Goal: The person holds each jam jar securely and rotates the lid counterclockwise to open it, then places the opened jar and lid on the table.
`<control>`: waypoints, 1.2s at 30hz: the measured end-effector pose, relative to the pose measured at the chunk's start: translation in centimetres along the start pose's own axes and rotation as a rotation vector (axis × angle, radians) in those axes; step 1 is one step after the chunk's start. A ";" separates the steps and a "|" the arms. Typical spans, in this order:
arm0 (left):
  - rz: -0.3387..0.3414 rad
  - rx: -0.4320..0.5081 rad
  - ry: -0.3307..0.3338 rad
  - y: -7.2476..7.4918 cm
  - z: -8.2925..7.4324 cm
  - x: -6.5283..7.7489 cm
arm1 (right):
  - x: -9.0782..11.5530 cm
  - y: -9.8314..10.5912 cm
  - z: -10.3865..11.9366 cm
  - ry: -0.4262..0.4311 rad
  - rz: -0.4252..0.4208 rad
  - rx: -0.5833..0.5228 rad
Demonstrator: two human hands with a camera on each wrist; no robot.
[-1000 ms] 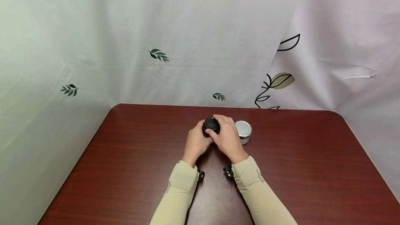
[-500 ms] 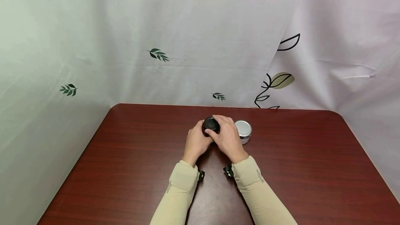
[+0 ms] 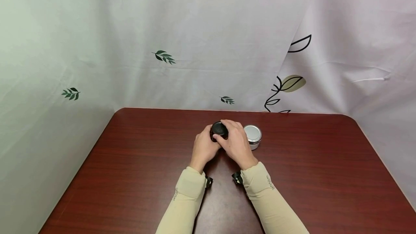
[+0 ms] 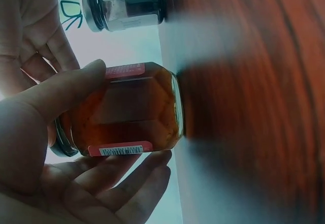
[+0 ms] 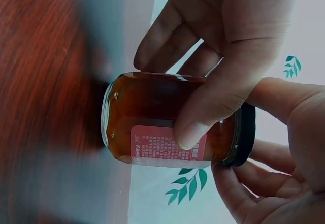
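A faceted glass jar [image 4: 129, 107] of reddish-amber contents stands upright at the table's far middle, with red labels and a black lid [image 3: 219, 128]. Around its body my left hand [image 3: 203, 149] holds on, its thumb pressing one side in the left wrist view. My right hand [image 3: 238, 144] grips the lid from the right, thumb and fingers at its rim, seen too in the right wrist view. Both palms hide most of the jar in the head view. Just right of my right hand is a second jar [image 3: 253, 133] with a silver lid, untouched.
The reddish-brown wooden table [image 3: 130, 161] has rounded far corners. Behind it and along the sides hangs a pale curtain [image 3: 195, 28] with leaf prints. A small black device [image 3: 238, 178] sits at my right wrist, another [image 3: 209, 182] at the left.
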State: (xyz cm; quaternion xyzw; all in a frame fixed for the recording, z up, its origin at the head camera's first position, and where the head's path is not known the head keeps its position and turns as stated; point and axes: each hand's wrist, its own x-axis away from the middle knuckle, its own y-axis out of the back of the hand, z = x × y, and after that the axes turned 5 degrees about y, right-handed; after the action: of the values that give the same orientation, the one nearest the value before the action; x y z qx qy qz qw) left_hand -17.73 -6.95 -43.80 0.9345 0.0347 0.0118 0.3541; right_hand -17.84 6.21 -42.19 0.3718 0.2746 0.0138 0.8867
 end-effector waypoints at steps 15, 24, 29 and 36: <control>-0.041 0.017 -0.082 0.1 0.1 0.0 | 0.0 0.0 0.1 0.010 -0.017 -0.002; -0.048 0.051 -0.117 0.3 0.3 -0.1 | 0.1 0.0 0.2 0.018 -0.036 -0.016; -0.049 0.078 -0.132 0.5 0.2 -0.1 | 0.1 0.1 0.3 0.010 -0.050 -0.032; -0.035 0.090 -0.141 0.8 0.2 -0.2 | 0.1 0.3 0.5 -0.015 -0.046 -0.034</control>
State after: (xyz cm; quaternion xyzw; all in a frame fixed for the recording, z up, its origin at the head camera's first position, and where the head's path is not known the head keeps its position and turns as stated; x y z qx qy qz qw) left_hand -17.85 -7.68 -43.44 0.9472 0.0264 -0.0615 0.3135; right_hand -17.50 6.13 -41.76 0.3502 0.2762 -0.0045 0.8950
